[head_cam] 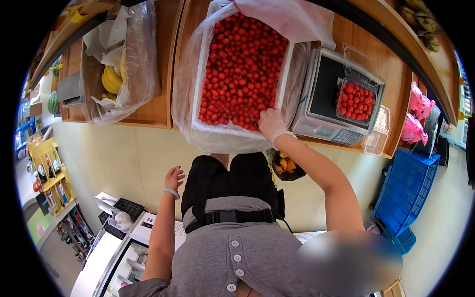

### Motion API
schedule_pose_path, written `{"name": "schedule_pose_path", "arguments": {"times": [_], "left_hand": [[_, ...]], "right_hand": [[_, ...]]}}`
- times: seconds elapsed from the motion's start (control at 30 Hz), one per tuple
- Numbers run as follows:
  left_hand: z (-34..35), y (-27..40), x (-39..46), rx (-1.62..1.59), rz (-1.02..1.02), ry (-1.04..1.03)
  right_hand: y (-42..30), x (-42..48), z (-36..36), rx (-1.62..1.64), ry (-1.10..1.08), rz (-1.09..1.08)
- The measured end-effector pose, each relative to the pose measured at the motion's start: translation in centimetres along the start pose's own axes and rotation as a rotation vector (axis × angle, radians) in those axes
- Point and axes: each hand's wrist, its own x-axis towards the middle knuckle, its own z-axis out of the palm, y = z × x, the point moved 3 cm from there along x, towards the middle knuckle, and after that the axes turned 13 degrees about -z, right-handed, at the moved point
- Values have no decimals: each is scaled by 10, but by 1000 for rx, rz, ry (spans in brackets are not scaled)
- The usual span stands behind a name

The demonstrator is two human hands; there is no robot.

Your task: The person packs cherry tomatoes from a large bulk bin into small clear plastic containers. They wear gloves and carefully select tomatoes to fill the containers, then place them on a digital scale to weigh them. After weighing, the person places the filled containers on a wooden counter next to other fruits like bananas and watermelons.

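Observation:
A white crate lined with clear plastic is filled with small red cherry tomatoes. My right hand, in a thin clear glove, reaches into the crate's near right corner and touches the tomatoes; its fingertips are partly hidden, so a hold on any fruit cannot be made out. To the right stands a digital scale with a keypad. On its plate rests a clear plastic clamshell box of tomatoes, lid raised. My bare left hand hangs beside my leg, fingers apart and holding nothing.
Left of the crate, a cardboard box holds bananas. Empty clear containers lie right of the scale. Below the table edge is a bin with orange peels. Blue plastic crates stand at right, a white display case behind me.

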Motion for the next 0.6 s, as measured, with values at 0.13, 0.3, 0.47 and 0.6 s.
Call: {"name": "schedule_pose_path", "arguments": {"times": [0.13,0.3,0.47,0.6], "left_hand": [[-8,-27,4,-73,-43,33],[-6,-71,10,-85,-34,-1],[-16,-75,12,79,73,25],[2,-56,7,-14,15,-2]], "right_hand": [[-6,18,2,30,-104,52],[-13,21,9,-24,-90,112],[-11,11,-4,13,-53,8],[-7,14,3,37,-48,-99]]}}
